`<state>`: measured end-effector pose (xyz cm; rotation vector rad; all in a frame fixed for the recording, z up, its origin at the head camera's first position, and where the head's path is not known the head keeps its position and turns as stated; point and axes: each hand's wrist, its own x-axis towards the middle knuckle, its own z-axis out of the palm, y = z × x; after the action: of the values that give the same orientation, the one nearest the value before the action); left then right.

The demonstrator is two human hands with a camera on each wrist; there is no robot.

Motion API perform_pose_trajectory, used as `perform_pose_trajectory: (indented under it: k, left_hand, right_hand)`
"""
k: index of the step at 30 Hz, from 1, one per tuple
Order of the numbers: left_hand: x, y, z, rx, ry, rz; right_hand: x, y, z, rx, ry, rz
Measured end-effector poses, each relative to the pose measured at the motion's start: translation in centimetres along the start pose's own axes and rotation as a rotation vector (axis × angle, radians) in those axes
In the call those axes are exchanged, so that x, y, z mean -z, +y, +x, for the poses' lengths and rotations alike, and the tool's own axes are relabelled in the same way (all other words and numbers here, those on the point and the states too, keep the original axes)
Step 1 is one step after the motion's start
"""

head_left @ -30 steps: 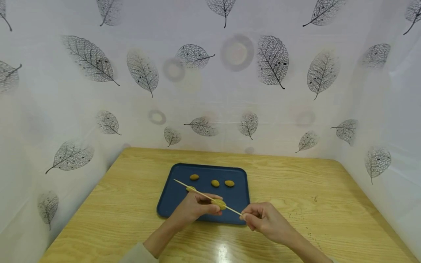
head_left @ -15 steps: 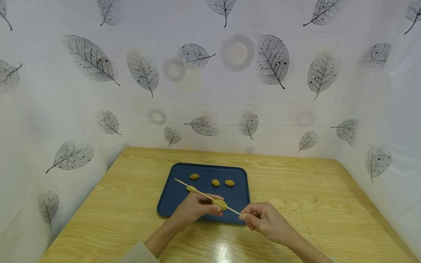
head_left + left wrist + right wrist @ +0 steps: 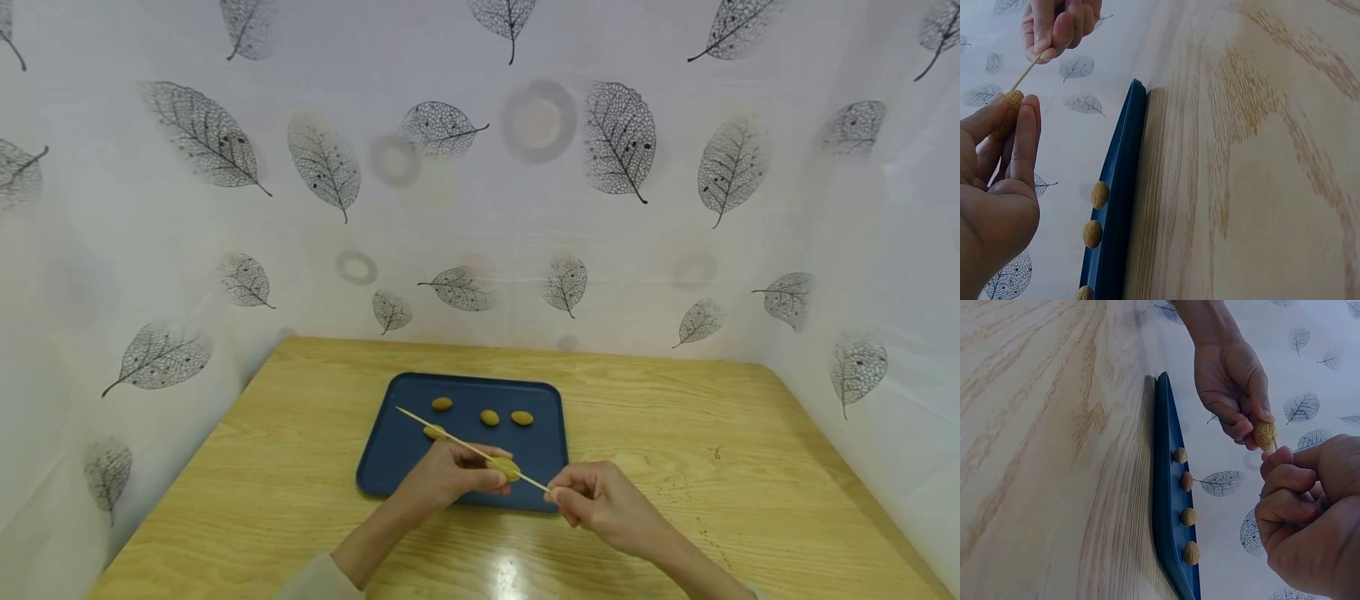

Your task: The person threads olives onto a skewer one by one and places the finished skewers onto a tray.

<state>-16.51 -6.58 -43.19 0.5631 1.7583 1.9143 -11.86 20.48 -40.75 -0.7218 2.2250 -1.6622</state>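
Note:
My left hand [image 3: 453, 473] pinches a wrinkled yellow-brown preserved olive [image 3: 506, 468] between thumb and fingers. A thin bamboo skewer [image 3: 534, 482] runs through the olive, its pointed end reaching out to the upper left over the tray. Near its other end, the skewer is pinched by thumb and forefinger of my right hand [image 3: 603, 504]. In the right wrist view, the held olive [image 3: 1265, 434] sits close to my right fingertips. Several more olives lie on the dark blue tray [image 3: 390, 471], one of them [image 3: 434, 432] partly behind the skewer.
The tray rests on a light wooden table [image 3: 675, 433], with both hands raised over its front part. Small dark specks [image 3: 708, 533] mark the tabletop at right. A white leaf-printed curtain [image 3: 480, 217] encloses the back and sides.
The held olive has shifted slightly along the skewer toward my right hand, my left fingertips moving with it. My right hand keeps its grip, and the loose olives stay put.

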Motion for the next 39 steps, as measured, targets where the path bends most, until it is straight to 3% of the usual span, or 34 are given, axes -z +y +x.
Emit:
perform_pose_trajectory:
  k: [39]
  left_hand:
    - [-0.80, -0.03, 0.06, -0.014, -0.014, -0.030]
  right_hand:
    - [-0.12, 0.01, 0.32, 0.006, -0.006, 0.000]
